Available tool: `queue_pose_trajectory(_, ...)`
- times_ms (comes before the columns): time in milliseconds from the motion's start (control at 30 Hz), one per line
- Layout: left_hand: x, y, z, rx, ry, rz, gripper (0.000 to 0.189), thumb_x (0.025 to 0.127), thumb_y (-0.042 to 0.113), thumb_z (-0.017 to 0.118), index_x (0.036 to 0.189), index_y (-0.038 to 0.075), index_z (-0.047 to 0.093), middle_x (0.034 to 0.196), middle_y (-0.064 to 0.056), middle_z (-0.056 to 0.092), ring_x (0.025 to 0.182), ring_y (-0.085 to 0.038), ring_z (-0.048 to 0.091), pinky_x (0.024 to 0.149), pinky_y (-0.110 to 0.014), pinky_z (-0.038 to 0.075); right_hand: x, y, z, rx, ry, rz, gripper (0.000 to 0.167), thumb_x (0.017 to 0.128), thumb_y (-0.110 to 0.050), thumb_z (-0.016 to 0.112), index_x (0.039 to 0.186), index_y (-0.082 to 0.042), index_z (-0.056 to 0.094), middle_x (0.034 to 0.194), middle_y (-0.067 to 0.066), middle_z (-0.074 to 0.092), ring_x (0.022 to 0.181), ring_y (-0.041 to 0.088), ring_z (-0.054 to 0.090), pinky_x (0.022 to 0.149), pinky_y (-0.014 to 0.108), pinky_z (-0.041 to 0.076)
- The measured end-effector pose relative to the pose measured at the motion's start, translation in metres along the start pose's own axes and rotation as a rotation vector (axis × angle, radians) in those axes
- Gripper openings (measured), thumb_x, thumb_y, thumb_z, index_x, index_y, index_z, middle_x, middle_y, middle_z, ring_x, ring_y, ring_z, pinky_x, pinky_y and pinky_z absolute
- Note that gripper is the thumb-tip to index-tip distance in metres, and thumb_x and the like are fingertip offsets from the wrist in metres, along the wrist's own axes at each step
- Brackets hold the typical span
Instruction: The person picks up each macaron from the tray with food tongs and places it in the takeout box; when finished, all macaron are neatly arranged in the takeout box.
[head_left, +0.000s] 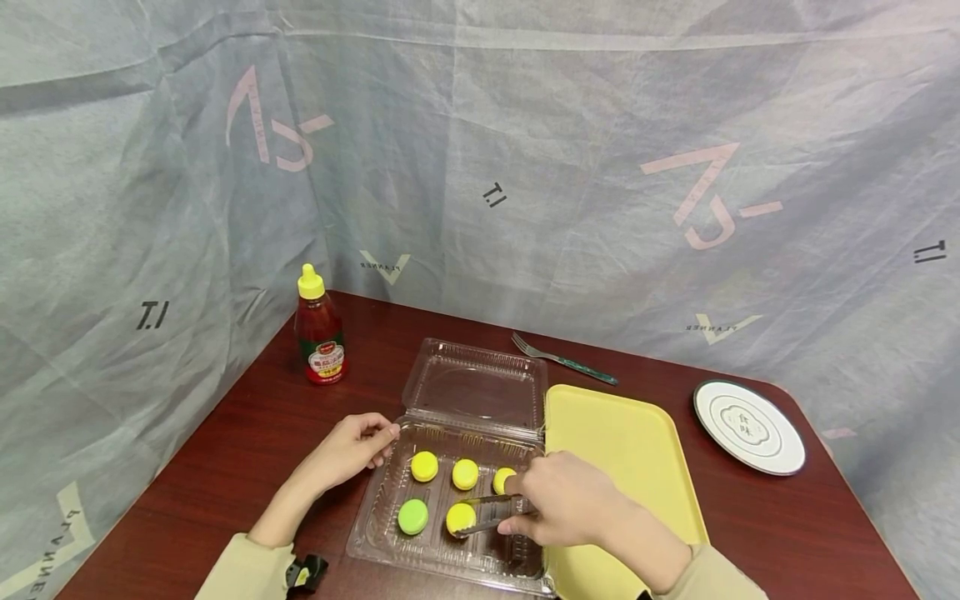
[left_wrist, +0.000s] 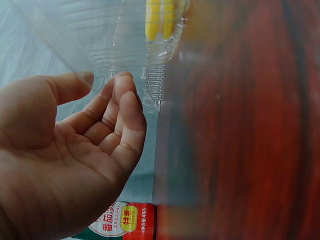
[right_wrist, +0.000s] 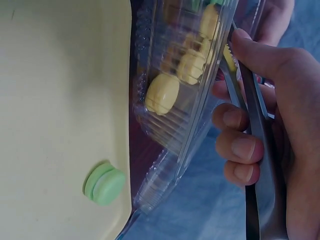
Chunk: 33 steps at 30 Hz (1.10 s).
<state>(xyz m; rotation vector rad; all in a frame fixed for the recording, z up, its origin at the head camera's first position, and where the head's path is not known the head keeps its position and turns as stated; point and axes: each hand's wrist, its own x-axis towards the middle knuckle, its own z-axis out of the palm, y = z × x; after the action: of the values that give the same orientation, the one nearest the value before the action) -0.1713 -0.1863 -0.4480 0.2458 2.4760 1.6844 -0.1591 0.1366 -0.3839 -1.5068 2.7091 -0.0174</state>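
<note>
Far L on the dark red-brown table (head_left: 217, 467), nr its back-left corner: red ketchup bottle w/ yellow cap (head_left: 322, 342); L wrist cam gives its label up close. L hand (head_left: 345, 454), fingers bent, thumb opp., grips the back-left corner of the clear plastic hinged container (head_left: 450, 568); its see-through lid (head_left: 476, 383) lies back twd the table's rear edge. Inside, front row: round green macaron (head_left: 412, 517) nr front-left corner, then round yellow macaron (head_left: 461, 520) in the middle, btwn the tips of the grey metal tongs (head_left: 487, 527); can't tell if they squeeze it. Back row: three yellow macarons (head_left: 424, 467), the rightmost partly behind the R hand (head_left: 566, 500), whose fingers & thumb are closed round the tongs. Green-handled metal fork (head_left: 566, 362) lies nr the rear edge. Just R of container: pale yellow rectangular tray (head_left: 622, 442). R wrist cam alone shows a pale green macaron (right_wrist: 106, 186) on it, tipped on its side, nr a tray edge. Far R, nr table's right edge: white dark-rimmed plate (head_left: 750, 429).
</note>
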Motion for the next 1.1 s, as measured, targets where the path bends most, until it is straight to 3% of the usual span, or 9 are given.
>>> queue_pose_trajectory(600, 0.001, -0.001, 0.0, 0.007, 0.003, 0.004, 0.024, 0.103, 0.019, 0.057, 0.094, -0.002, 0.065, 0.072, -0.005, 0.058, 0.066, -0.019, 0.058, 0.059, -0.028, 0.051, 0.005, -0.003, 0.009, -0.039, -0.023, -0.006, 0.038, 0.087, -0.052, 0.072, 0.068, -0.025, 0.053, 0.051, -0.017, 0.033, 0.045, 0.001, 0.033, 0.046, 0.021, 0.034)
queue_pose_trajectory(1100, 0.0, -0.001, 0.0, 0.004, 0.005, 0.004, 0.023, 0.103, 0.019, 0.058, 0.094, -0.002, 0.065, 0.072, -0.005, 0.058, 0.066, -0.019, 0.058, 0.06, -0.029, 0.051, 0.005, -0.003, 0.012, -0.051, -0.024, 0.014, 0.038, 0.085, -0.054, 0.073, 0.069, -0.025, 0.055, 0.052, -0.018, 0.033, 0.046, 0.002, 0.034, 0.047, 0.023, 0.036)
